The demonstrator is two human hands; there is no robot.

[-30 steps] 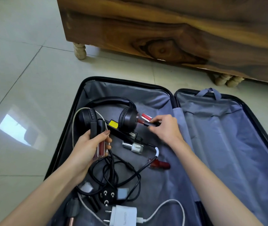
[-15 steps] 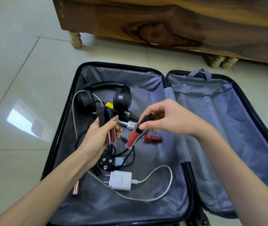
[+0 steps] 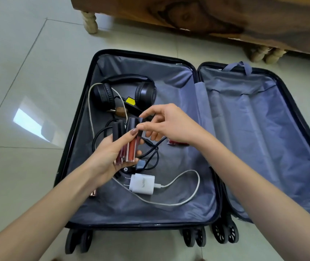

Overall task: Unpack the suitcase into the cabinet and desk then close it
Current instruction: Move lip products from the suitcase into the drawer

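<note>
Now left hand (image 3: 111,153) grips lip-gloss tubes (image 3: 130,149) standing twelve-to-six; right hand (image 3: 169,127) pinches one cap; loose red tube (image 3: 176,142) lies three o'clock, nearer right.

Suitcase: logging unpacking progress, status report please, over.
Left hand grips lip gloss tubes; right hand pinches one cap. Suitcase open; headphones, white charger, black cable not yet out. No obstruction seen.
</note>
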